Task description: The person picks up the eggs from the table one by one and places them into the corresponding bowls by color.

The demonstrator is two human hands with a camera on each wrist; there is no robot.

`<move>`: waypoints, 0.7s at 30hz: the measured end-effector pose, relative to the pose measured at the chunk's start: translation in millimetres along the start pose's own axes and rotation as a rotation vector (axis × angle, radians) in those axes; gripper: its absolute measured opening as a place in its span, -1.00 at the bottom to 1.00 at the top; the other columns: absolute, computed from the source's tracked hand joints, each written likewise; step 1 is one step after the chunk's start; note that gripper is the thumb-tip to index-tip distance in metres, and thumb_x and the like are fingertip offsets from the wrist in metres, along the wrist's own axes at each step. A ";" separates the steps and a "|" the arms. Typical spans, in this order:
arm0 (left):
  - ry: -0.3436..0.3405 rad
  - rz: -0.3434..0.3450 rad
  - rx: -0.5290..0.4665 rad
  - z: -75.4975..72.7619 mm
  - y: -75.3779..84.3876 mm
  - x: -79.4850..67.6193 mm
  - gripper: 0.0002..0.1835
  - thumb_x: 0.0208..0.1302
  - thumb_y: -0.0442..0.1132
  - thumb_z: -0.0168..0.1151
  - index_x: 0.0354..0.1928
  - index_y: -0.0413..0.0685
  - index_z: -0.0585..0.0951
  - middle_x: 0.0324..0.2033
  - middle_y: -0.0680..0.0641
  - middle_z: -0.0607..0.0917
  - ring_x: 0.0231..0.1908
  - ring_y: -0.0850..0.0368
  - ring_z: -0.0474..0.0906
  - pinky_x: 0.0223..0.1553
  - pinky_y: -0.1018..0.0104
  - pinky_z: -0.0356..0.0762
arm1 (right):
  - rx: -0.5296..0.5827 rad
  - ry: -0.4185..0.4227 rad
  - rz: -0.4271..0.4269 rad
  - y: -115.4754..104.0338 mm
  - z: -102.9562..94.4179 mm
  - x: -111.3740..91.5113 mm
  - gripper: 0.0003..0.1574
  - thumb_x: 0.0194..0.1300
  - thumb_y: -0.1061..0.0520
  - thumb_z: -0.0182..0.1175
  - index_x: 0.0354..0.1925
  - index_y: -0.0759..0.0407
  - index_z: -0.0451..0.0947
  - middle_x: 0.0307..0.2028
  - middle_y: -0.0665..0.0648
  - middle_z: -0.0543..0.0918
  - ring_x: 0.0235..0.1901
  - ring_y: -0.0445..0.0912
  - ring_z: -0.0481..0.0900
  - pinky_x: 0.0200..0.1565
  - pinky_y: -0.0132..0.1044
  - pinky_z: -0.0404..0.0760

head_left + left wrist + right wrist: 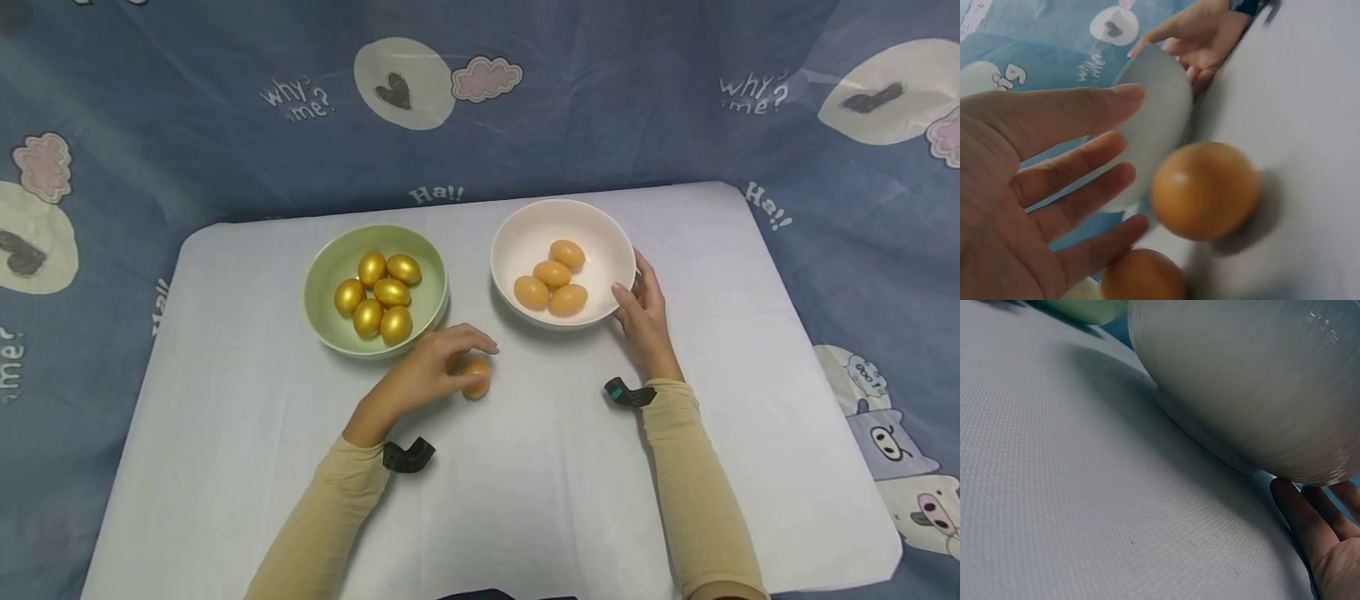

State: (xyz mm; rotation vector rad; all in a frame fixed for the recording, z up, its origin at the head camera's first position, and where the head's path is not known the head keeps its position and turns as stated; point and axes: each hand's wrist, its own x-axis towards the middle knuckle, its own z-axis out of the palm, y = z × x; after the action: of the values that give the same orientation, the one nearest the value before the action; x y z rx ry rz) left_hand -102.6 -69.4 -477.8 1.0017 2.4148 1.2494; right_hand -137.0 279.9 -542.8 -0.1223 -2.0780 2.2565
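Note:
My left hand [429, 373] is over the table with its thumb and fingers spread apart. Beside it lies a brown egg [477, 379]; in the left wrist view this egg [1205, 191] is in front of the fingers, with a second brown egg [1142, 276] by the little finger. From above, the hand mostly hides that second egg. My right hand [649, 321] grips the right side of a white bowl [502, 279], thumb at the rim and fingers against the outside. Several brown eggs [552, 274] lie in this bowl.
A green bowl [318, 312] with several shiny gold eggs [392, 292] stands left of the white bowl, just beyond my left hand. Both bowls are on a white table [540, 500]. Blue printed cloth [585, 100] surrounds the table.

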 end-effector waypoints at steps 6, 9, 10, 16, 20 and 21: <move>0.009 -0.009 -0.004 9.9 -5.4 -8.6 -0.56 0.12 -0.35 0.57 0.08 -0.08 0.71 0.07 -0.02 0.74 0.14 0.07 0.63 0.26 0.16 0.63 | 0.000 0.003 0.005 -1.2 0.8 -1.2 -0.18 0.49 0.06 0.15 0.59 -0.30 0.12 0.60 0.03 0.21 0.53 0.14 0.31 0.20 -0.41 0.67; 0.027 0.022 0.038 15.9 -6.5 -12.2 -0.56 0.10 -0.39 0.57 0.06 -0.08 0.71 0.05 -0.04 0.74 0.14 0.04 0.61 0.26 0.15 0.61 | 0.001 0.006 0.008 -1.3 0.5 -2.1 -0.17 0.49 0.05 0.15 0.59 -0.30 0.12 0.60 0.03 0.21 0.53 0.14 0.31 0.20 -0.42 0.67; 0.033 0.030 0.052 18.3 -6.7 -13.8 -0.56 0.08 -0.41 0.57 0.05 -0.08 0.71 0.04 -0.04 0.74 0.14 0.02 0.60 0.25 0.13 0.61 | 0.001 0.005 0.009 -1.3 0.4 -2.3 -0.17 0.49 0.05 0.16 0.59 -0.30 0.12 0.60 0.03 0.21 0.53 0.14 0.31 0.20 -0.42 0.67; 0.052 0.002 0.097 30.7 -2.8 -26.3 -0.55 0.02 -0.46 0.59 0.01 -0.13 0.72 0.09 -0.10 0.72 0.23 -0.09 0.61 0.34 0.04 0.60 | 0.016 -0.003 0.008 -1.4 -0.1 -1.0 -0.17 0.49 0.04 0.16 0.59 -0.31 0.12 0.61 0.01 0.20 0.53 0.13 0.30 0.19 -0.41 0.68; 0.064 -0.038 0.098 35.4 -2.6 -32.0 -0.57 0.03 -0.43 0.60 -0.01 -0.13 0.73 0.11 -0.12 0.72 0.27 -0.10 0.60 0.37 0.05 0.58 | 0.033 -0.006 0.007 -2.3 0.1 -0.8 -0.17 0.49 0.05 0.15 0.59 -0.29 0.13 0.61 0.01 0.20 0.53 0.13 0.30 0.19 -0.40 0.68; 0.066 -0.040 0.095 36.0 -3.1 -32.9 -0.58 0.04 -0.42 0.60 -0.01 -0.13 0.73 0.11 -0.11 0.71 0.28 -0.09 0.60 0.37 0.06 0.58 | 0.034 -0.006 0.006 -2.6 0.4 -1.0 -0.17 0.49 0.06 0.15 0.59 -0.29 0.13 0.61 0.02 0.20 0.53 0.13 0.30 0.19 -0.40 0.68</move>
State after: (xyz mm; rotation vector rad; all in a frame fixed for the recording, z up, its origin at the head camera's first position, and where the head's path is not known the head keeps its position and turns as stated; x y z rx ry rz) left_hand -62.0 -70.3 -505.1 0.9463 2.5532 1.1820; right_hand -136.0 279.6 -540.2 -0.1208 -2.0435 2.2973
